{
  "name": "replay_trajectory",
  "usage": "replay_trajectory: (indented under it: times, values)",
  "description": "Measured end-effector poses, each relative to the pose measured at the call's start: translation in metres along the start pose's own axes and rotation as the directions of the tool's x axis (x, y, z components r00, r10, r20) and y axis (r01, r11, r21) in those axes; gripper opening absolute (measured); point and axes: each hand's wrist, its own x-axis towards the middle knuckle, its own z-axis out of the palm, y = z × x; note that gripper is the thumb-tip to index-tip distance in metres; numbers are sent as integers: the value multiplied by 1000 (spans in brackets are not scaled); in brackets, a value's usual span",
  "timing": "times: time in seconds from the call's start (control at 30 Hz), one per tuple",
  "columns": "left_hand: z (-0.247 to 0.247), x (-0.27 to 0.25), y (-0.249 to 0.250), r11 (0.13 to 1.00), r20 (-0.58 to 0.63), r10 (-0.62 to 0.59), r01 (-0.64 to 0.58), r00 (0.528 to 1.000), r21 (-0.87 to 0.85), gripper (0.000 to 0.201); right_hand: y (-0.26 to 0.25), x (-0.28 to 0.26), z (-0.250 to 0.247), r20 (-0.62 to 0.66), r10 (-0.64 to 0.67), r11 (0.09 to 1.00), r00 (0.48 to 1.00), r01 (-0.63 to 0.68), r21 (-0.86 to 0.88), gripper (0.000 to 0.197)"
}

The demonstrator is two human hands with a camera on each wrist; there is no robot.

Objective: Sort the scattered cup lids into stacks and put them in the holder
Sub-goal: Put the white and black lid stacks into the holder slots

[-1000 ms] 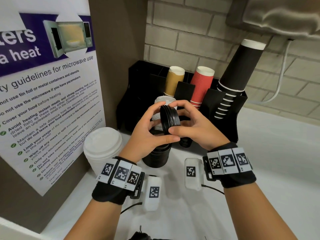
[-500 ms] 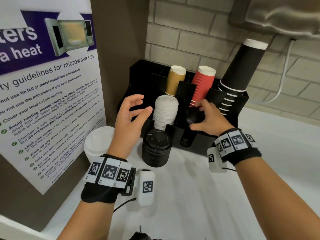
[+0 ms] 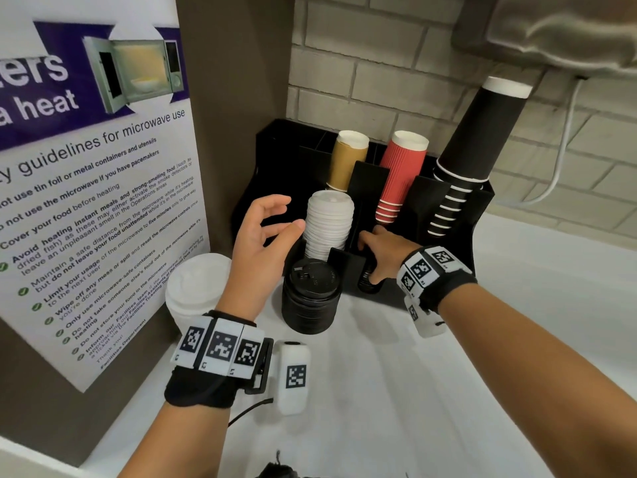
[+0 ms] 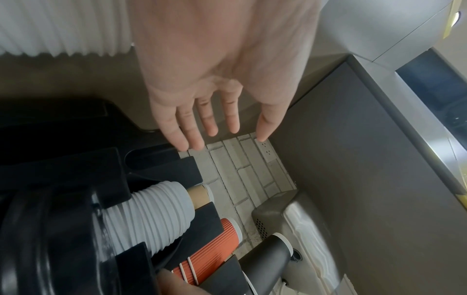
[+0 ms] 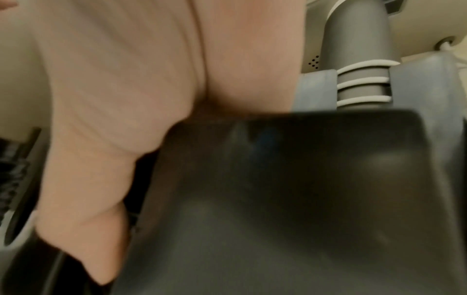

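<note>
Pressing our right hand (image 3: pixel 379 253), fingers curled round small black plastic lids (image 3: pixel 368 282), into the black holder (image 3: pixel 448 215) at two o'clock, left hand (image 3: pixel 265 236) open, we judge them light, slippery, best pinched at rims.

White surface (image 3: pixel 396 391) in a corner, carrying lids and a cup holder

A black holder (image 3: pixel 479 215) stands at the back by the brick wall; just before it sits a stack of black lids (image 3: pixel 312 298), with a stack of white lids (image 3: pixel 196 288) to its left.
</note>
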Motion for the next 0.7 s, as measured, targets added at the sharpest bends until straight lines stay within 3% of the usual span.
replay_trajectory:
  times: [0.13, 0.27, 0.43, 0.7]
  values:
    - [1, -1, 0, 1000, 4, -6, 6, 1000, 0, 29, -5, -1, 6, 22, 13, 997, 1000, -11, -70, 79]
    - [0, -2, 0, 1000, -5, -13, 13, 1000, 5, 29, -6, -4, 15, -82, 15, 975, 996, -33, -219, 79]
    - [0, -2, 0, 1000, 1, -15, 15, 1000, 9, 29, -8, -7, 24, -162, 19, 962, 987, -62, -265, 75]
    - [2, -4, 4, 1000, 20, -11, 11, 1000, -2, 30, -8, -8, 29, -148, 23, 948, 989, -69, -312, 80]
